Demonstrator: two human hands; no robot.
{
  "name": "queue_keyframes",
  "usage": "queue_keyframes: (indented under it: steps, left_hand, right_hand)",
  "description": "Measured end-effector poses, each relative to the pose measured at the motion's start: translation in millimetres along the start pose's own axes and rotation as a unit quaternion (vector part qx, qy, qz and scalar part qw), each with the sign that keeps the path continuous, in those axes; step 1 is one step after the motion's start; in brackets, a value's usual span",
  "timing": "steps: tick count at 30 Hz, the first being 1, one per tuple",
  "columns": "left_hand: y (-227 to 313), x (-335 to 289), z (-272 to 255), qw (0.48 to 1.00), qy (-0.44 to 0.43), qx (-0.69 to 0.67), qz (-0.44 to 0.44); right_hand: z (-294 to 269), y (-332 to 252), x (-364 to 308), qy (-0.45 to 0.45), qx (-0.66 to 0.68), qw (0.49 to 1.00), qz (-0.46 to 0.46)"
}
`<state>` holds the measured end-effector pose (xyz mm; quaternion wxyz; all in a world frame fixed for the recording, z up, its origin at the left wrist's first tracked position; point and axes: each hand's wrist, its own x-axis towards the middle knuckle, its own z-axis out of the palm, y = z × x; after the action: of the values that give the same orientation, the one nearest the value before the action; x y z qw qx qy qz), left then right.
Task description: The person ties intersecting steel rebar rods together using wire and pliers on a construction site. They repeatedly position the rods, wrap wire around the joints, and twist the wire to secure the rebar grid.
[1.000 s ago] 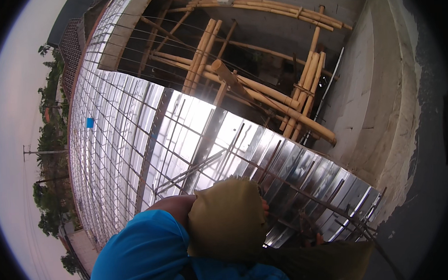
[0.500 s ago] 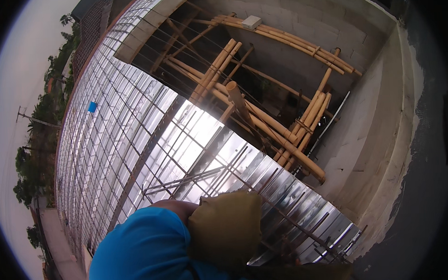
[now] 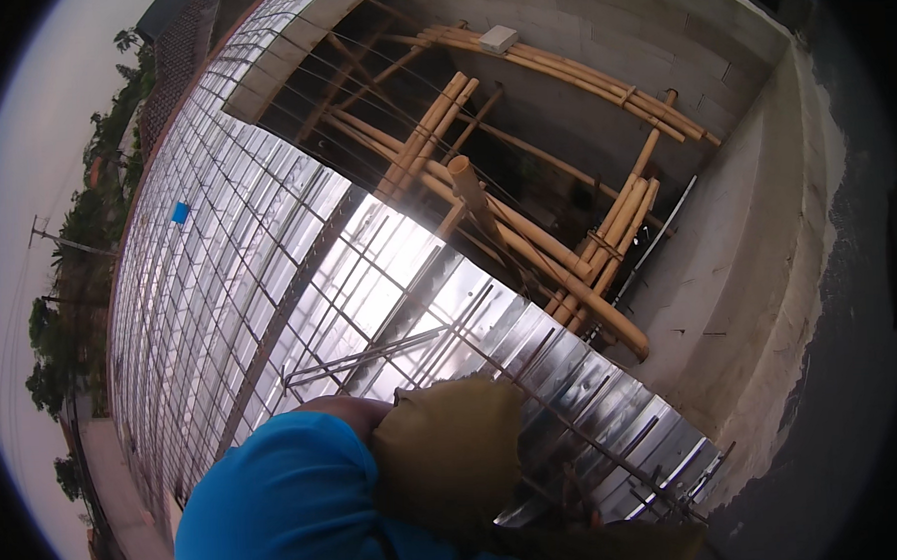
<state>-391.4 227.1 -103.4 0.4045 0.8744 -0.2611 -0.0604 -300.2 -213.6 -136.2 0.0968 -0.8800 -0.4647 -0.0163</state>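
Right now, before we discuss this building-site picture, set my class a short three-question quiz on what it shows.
1. True or false: thin dark steel bars lie over the shiny ribbed metal decking.
2. What are the long tan scaffold poles beside the grey concrete wall made of? A: steel pipe. B: bamboo. C: plastic tube.
3. Fill in: the olive-gloved hand comes out of a ___ sleeve.
Key: 1 true; 2 B; 3 blue.
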Motion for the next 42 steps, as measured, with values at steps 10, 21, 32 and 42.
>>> queue_keyframes:
  steps: [10, 21, 32, 42]
  left_hand:
    - [2.4, 0.3, -3.0, 1.0, -0.007, -0.003, 0.002]
    - [5.1, -3.4, -7.2, 1.0, -0.014, -0.004, -0.005]
    - [7.1, -4.3, -9.8, 1.0, -0.027, -0.004, -0.005]
    - [10.2, -6.0, -11.7, 0.999, -0.038, -0.004, -0.008]
  right_hand:
    - [-9.8, -6.9, -3.5, -0.011, 0.009, 1.0, 0.005]
    - [-11.1, -12.3, -2.8, -0.012, 0.015, 1.0, 0.009]
    - [-16.0, -17.5, -4.2, -0.019, 0.021, 0.999, 0.019]
    - [-22.8, -24.8, -8.9, -0.021, 0.026, 0.999, 0.025]
